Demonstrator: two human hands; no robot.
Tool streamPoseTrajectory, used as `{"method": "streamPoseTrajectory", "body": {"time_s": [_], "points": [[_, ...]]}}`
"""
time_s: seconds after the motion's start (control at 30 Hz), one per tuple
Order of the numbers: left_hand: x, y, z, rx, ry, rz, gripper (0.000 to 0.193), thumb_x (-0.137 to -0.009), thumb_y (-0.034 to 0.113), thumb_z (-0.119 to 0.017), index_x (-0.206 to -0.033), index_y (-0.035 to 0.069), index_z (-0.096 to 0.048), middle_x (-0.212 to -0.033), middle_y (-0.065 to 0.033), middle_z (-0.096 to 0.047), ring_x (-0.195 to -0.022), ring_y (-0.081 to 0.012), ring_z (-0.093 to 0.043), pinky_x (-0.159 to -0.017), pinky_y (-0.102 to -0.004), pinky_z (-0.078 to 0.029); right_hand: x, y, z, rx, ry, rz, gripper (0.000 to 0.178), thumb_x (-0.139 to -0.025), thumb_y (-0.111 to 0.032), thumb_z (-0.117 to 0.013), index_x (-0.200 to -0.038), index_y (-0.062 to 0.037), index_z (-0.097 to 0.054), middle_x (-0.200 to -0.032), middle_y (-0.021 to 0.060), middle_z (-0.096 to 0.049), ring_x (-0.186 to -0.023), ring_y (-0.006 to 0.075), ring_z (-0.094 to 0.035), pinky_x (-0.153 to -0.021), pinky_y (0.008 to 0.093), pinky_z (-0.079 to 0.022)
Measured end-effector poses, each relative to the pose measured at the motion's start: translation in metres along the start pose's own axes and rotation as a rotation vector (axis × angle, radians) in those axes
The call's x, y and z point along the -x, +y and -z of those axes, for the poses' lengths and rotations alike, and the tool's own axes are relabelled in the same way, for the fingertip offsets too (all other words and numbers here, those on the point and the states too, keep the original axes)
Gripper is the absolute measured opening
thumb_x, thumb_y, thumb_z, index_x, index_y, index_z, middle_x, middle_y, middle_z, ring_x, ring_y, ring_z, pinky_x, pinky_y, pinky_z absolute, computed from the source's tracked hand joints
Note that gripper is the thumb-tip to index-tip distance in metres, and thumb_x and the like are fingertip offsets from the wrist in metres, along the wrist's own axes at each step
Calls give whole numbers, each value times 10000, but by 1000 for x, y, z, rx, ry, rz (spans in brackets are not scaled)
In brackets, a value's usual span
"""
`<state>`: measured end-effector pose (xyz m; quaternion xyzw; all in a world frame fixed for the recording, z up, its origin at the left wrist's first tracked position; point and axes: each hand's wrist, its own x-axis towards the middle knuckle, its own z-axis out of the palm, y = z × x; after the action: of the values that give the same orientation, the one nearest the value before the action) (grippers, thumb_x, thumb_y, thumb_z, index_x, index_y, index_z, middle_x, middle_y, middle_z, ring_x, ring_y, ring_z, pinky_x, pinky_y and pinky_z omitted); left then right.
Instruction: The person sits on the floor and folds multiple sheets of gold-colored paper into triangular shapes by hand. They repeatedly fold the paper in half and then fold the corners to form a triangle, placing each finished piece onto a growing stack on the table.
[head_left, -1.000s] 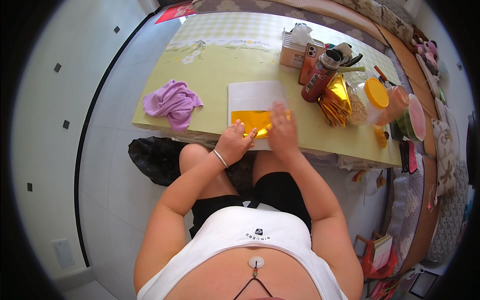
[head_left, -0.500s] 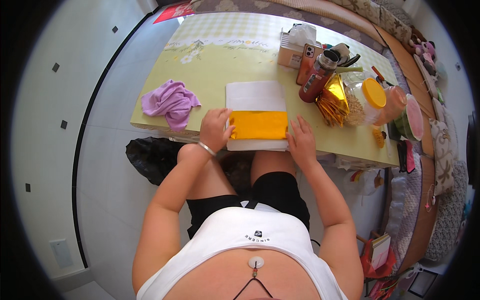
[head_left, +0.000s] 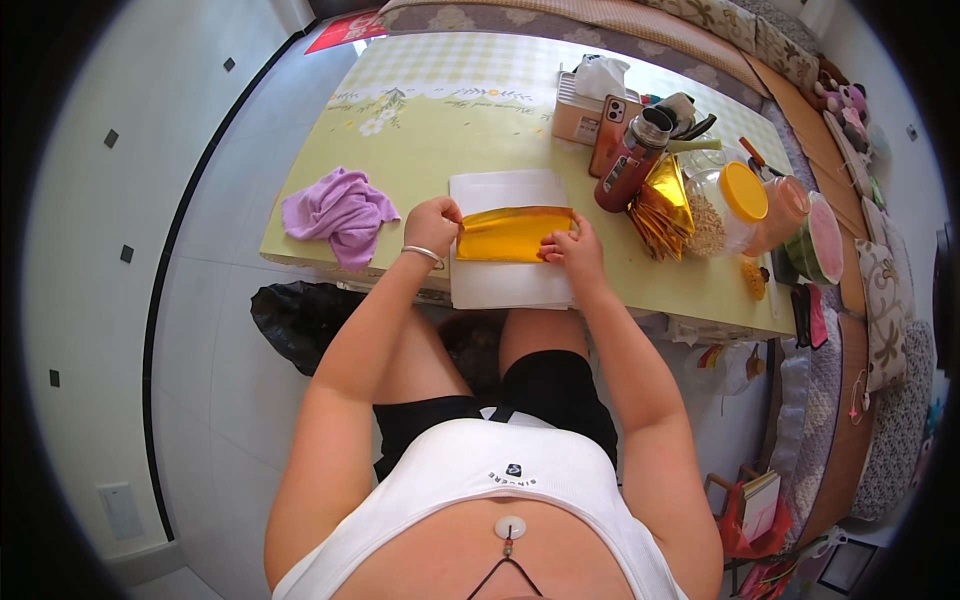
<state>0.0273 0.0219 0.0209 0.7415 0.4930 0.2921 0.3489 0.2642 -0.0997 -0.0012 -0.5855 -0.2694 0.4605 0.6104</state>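
Observation:
A shiny gold foil sheet (head_left: 512, 238) lies over a stack of white paper (head_left: 508, 287) at the table's near edge. Its far edge is curled up a little. My left hand (head_left: 435, 226) pinches the sheet's left end, fingertips pressed together at the upper corner. At the other end my right hand (head_left: 576, 250) has its thumb and fingers closed on the right edge of the foil, fingers bent. White paper shows beyond the foil and on its near side.
A crumpled purple cloth (head_left: 342, 216) lies left on the table (head_left: 440, 140). To the right stand a dark red thermos (head_left: 632, 165), a phone (head_left: 607, 135), a tissue box (head_left: 580, 112), folded gold foil (head_left: 668, 205) and a yellow-lidded jar (head_left: 728, 205). A black bag (head_left: 303, 318) sits below the table edge.
Both hands have gone from lying beside the foil to gripping its two ends. The foil has shifted away from me, its far edge now lifting and curling.

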Motion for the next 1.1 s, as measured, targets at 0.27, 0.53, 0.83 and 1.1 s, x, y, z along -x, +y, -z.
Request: {"method": "streamPoseTrajectory", "body": {"time_s": [0.27,0.53,0.83,1.1], "points": [[23,-7,-4,786,-110,310,59,-882,16,-697,-936,-8,-700,-829,-102,-723,-734,-165,-718,-612,-248,-568,1,-2,14,-247,-35,-63,225,-980,-105,-630,-1148,22,-549,-928,148,-717,-740,189,-723,-645,257,-608],[30,-13,-6,624,-84,292,144,-888,125,-755,-898,-14,-722,-823,-78,-730,-731,-145,-694,-678,-242,-557,21,-14,23,-62,37,-92,157,-976,-155,-656,-970,-2,-627,-833,112,-724,-719,181,-725,-623,268,-599],[35,-12,-8,-1,-78,-53,167,-777,120,-799,-753,-14,-703,-803,-73,-645,-700,-166,-606,-651,-291,-496,41,-11,34,355,25,-35,152,-943,-149,-670,-887,-11,-638,-699,54,-673,-575,113,-641,-504,248,-489],[40,-13,-9,-84,-81,-152,177,-726,130,-795,-692,-4,-684,-837,-117,-617,-806,-262,-611,-719,-362,-514,52,1,36,774,94,176,190,-844,-169,-701,-813,4,-628,-697,126,-630,-663,265,-630,-629,391,-495]]}}
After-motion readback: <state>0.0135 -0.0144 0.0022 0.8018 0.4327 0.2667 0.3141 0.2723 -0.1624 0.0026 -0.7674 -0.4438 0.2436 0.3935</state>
